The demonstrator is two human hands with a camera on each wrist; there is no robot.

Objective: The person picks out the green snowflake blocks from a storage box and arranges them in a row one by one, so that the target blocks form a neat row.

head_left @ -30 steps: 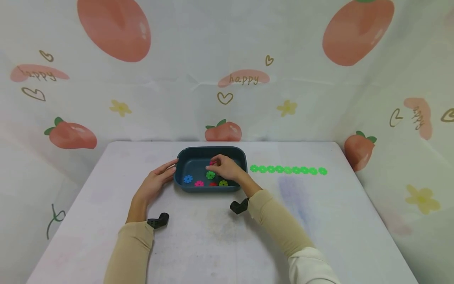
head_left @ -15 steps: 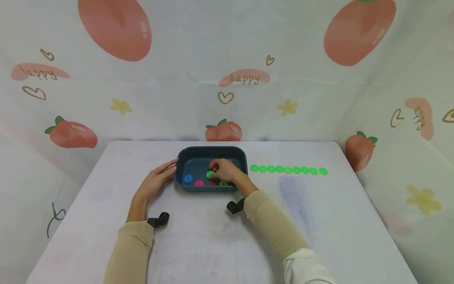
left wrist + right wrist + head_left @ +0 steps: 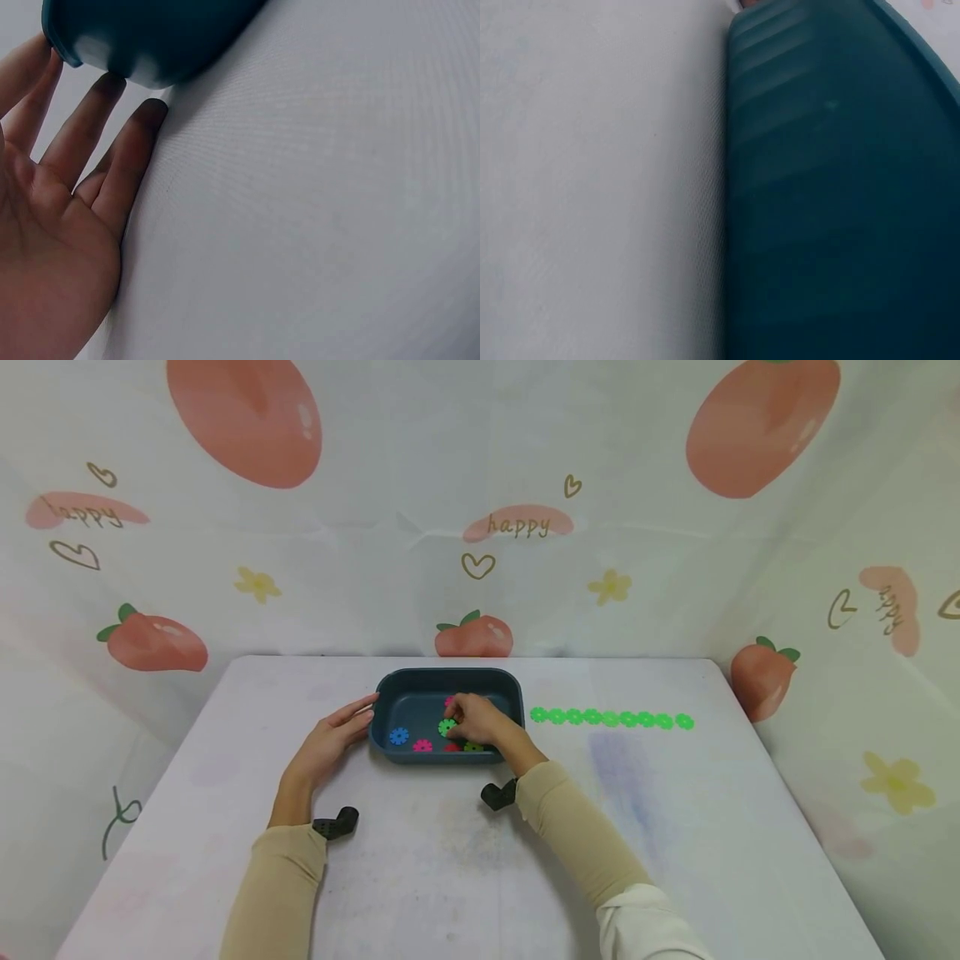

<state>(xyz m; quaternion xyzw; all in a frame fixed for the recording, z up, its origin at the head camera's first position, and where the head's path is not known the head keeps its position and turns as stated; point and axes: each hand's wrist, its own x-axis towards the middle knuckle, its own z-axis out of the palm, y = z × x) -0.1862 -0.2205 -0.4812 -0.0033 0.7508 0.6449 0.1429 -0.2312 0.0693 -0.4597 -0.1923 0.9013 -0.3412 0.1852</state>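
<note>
A dark teal rectangular tub [image 3: 446,758] stands on the table in the head view. My left hand [image 3: 327,747] reaches its left end with extended fingers; in the left wrist view, fingertips of the left hand [image 3: 67,187] touch the tub wall [image 3: 161,45]. Inside the tub, my right hand [image 3: 477,720] pinches a green snowflake disc [image 3: 446,727] between thumb and fingers. Near it lie a blue disc [image 3: 399,737], a pink disc [image 3: 422,746], a red disc [image 3: 452,747] and a yellow-green disc [image 3: 473,747]. The right wrist view shows only the tub's outside [image 3: 832,187], hiding the right hand's fingers.
Right of the tub, several bright green discs [image 3: 592,717] lie in a row on the white table [image 3: 450,860]. A printed fabric backdrop [image 3: 360,577] rises behind the table and on both sides.
My right hand has lowered slightly toward the near side of the tub, from by the pink disc to the green one, and its fingers have closed on that disc. The left hand stays put.
</note>
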